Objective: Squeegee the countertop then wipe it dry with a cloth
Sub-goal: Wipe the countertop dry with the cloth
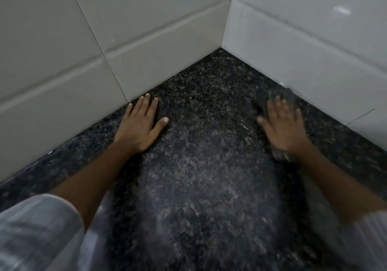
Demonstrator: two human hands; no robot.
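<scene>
The countertop is dark speckled granite that runs into a tiled corner. My left hand lies flat on it near the left wall, fingers spread, holding nothing. My right hand is blurred with motion and presses flat on a dark grey cloth close to the right wall. The cloth shows beyond the fingertips and under the wrist; most of it is hidden by the hand. No squeegee is in view.
White tiled walls meet at a corner behind the counter and bound it on the left and right. My pale sleeves fill the bottom corners of the view.
</scene>
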